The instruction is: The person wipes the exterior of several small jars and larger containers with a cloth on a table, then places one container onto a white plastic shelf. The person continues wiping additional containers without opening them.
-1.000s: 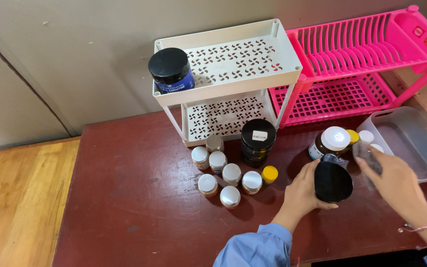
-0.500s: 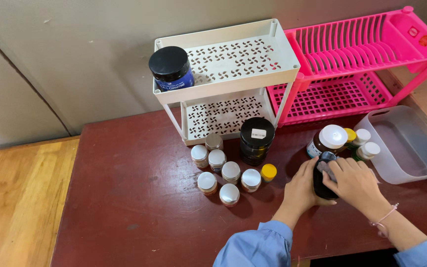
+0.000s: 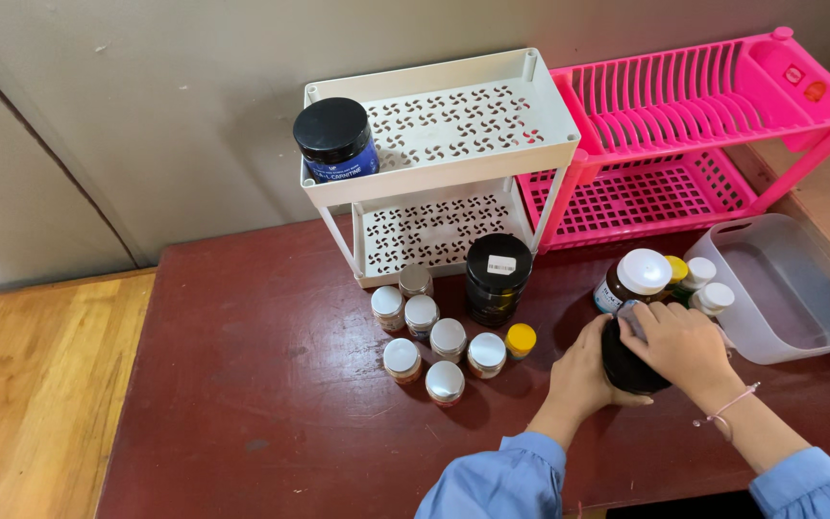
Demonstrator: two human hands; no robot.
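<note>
My left hand (image 3: 583,373) grips the side of a black-lidded jar (image 3: 628,368) that stands on the dark red table (image 3: 261,384). My right hand (image 3: 681,344) lies over the jar's lid and presses a small grey cloth (image 3: 632,312) against it. Just behind the jar stand a brown bottle with a white cap (image 3: 632,279), a yellow-capped bottle (image 3: 674,270) and two small white-capped bottles (image 3: 708,288).
A white two-tier rack (image 3: 453,154) holds a blue jar with a black lid (image 3: 335,140) on its top shelf. A tall black jar (image 3: 499,277) and several small silver-lidded jars (image 3: 434,336) stand before it. Right: pink dish rack (image 3: 694,135), clear plastic tub (image 3: 799,288).
My right hand came down from the right with the cloth onto the jar's lid. The left hand kept its hold on the jar.
</note>
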